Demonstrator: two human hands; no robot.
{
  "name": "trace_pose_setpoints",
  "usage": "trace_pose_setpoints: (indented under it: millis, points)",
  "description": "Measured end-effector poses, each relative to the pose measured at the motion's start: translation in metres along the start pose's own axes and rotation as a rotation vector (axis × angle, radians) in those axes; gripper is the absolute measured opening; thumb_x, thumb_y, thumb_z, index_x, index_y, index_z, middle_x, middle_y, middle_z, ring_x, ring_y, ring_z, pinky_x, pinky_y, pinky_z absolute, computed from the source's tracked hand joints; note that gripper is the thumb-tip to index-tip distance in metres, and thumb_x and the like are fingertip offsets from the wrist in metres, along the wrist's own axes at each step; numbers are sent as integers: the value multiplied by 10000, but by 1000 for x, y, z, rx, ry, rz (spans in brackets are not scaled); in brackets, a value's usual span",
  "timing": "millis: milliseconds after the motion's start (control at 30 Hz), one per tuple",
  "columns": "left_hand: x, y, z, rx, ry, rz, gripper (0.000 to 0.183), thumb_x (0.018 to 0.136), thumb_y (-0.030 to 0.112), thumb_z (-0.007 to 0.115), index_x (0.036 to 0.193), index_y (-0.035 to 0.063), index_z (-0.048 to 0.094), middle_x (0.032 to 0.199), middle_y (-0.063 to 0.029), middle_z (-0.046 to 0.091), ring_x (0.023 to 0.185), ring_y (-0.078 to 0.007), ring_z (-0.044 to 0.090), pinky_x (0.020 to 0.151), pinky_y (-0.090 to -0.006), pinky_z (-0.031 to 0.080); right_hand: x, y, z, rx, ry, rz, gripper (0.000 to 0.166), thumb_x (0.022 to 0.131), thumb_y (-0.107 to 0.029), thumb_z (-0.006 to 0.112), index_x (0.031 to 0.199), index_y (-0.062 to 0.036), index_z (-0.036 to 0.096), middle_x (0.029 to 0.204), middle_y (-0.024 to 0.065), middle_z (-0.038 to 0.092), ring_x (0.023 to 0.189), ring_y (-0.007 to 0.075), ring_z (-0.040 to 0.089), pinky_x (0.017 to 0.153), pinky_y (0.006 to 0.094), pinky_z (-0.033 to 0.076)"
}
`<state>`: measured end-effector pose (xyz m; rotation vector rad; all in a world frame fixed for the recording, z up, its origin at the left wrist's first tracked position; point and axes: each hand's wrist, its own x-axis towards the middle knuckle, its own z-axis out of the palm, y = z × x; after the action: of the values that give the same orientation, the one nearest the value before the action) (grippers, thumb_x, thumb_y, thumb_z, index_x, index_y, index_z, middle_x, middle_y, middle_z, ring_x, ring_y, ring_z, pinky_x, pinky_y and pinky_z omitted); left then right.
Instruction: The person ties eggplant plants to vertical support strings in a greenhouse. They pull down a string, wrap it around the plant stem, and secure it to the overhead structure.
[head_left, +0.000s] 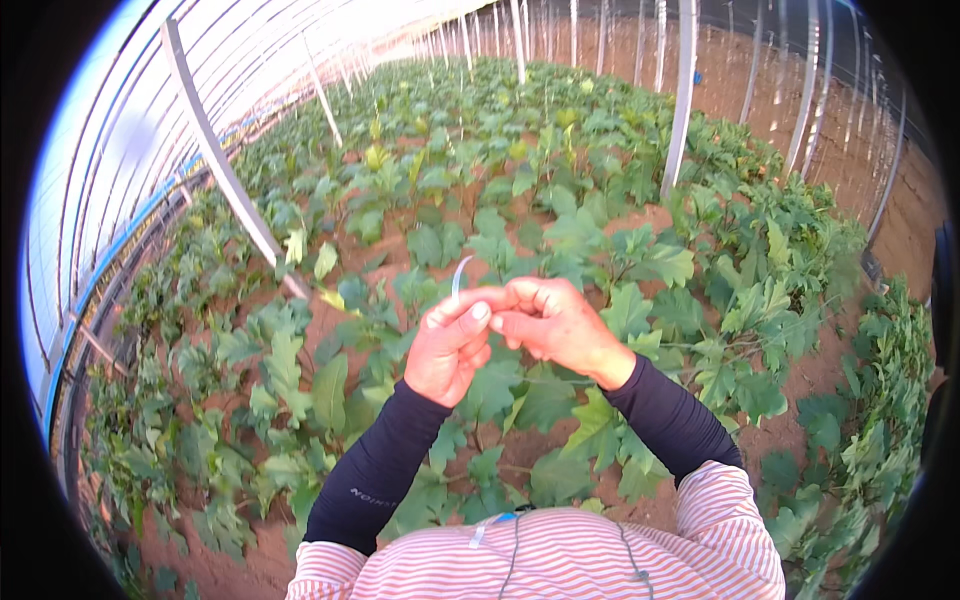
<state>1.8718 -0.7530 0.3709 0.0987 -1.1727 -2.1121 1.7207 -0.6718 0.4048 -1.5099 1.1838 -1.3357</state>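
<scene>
A thin, whitish strip (460, 277) curves up from between the thumb and forefinger of my left hand (448, 349). My right hand (559, 326) meets it at the fingertips, thumb and forefinger brought together. Whether the strip runs on into my right fingers is hidden. Both hands are held in front of my chest, above broad-leaved green plants (544, 397) that look like eggplants. Black sleeves (375, 469) cover my forearms.
Rows of the same plants (450, 165) stretch away over reddish-brown soil (255, 544). Slanting posts rise at left (217, 157) and right (681, 97). Hooped greenhouse ribs (97, 172) bound the left side. Thin upright strings or poles (810, 90) stand before an earthen wall (919, 202).
</scene>
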Motion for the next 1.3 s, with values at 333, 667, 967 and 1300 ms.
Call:
trace_pose_setpoints:
  millis: [333,667,967,1300]
  points:
    - [56,40,33,-171,-54,54,249,925,281,519,1014,59,591,723,15,552,401,-43,265,394,-202,248,-4,-113,-76,183,-196,79,160,886,-144,573,953,-2,603,657,0,550,422,18,402,370,147,276]
    - [62,82,19,-303,-194,167,307,946,226,443,1158,39,565,779,-18,642,381,-52,236,386,-209,223,70,-486,-160,-817,1346,-1674,164,850,-203,599,874,-59,673,782,84,673,676,179,648,648,287,522]
    - [35,120,9,-208,-177,301,295,953,202,421,1128,12,563,742,-34,632,375,-58,250,383,-213,233,136,-513,-96,-1412,497,-956,208,855,-89,551,1037,-22,626,900,144,651,758,236,646,698,301,515]
    - [59,175,87,17,-533,559,399,989,279,321,1212,0,498,931,-87,651,394,-38,264,402,-193,236,157,-464,-105,-1842,1344,-1735,104,878,-185,577,918,-100,621,786,68,647,599,210,640,495,267,512]
